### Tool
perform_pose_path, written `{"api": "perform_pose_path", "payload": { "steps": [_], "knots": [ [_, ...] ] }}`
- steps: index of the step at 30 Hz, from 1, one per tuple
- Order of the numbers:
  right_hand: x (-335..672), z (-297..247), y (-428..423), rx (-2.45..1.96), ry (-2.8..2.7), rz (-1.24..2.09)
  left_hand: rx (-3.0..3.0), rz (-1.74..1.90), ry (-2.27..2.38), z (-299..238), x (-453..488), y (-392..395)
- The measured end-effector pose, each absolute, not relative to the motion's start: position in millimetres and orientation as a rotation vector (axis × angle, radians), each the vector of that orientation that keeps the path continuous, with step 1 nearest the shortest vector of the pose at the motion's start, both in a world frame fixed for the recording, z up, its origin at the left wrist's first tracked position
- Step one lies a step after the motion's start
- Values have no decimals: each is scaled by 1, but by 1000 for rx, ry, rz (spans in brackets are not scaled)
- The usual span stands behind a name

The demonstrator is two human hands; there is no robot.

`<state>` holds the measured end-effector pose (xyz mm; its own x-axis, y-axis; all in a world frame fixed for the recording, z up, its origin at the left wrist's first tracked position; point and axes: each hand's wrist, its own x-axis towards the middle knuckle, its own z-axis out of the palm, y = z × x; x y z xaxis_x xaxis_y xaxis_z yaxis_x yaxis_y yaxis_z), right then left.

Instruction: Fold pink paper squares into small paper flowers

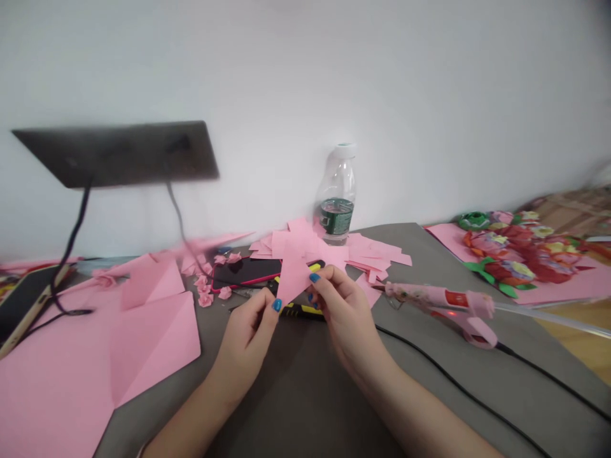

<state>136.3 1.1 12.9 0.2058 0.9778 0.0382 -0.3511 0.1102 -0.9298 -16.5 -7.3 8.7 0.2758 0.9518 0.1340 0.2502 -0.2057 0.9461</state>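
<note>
Between my two hands is a piece of pink paper (292, 280), raised above the table. The fingertips of my left hand (252, 324) pinch its lower left corner. On the other side, my right hand (346, 305) grips its right edge between thumb and fingers. Behind and below the paper lie yellow-and-black tools (300, 311), partly hidden, whose kind I cannot make out fully. A phone with a red edge (243, 272) rests just behind my left hand, small crumpled pink paper pieces (205, 289) beside it. More pink paper strips (377, 254) are piled behind my right hand.
A pink glue gun (443, 302) lies at the right, its black cable (429, 359) crossing the table. A plastic bottle (340, 191) stands by the wall. Colourful paper flowers (520, 251) sit far right. Large pink sheets (62, 362) and another phone (31, 305) are at left, below a dark wall panel (124, 156) with cables.
</note>
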Motion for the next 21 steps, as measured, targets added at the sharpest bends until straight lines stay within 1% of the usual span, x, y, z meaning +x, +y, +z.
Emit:
{"api": "perform_pose_path", "payload": {
  "steps": [6, 12, 21],
  "knots": [
    [135, 9, 1, -937, -814, 1194, 1662, 974, 1095, 10, -17, -6],
    [134, 10, 1, -920, -807, 1238, 1722, 1050, 1122, 13, -19, -5],
    [134, 8, 2, -917, -913, 1299, 1626, 1034, 1088, 12, -18, -3]
  ]
}}
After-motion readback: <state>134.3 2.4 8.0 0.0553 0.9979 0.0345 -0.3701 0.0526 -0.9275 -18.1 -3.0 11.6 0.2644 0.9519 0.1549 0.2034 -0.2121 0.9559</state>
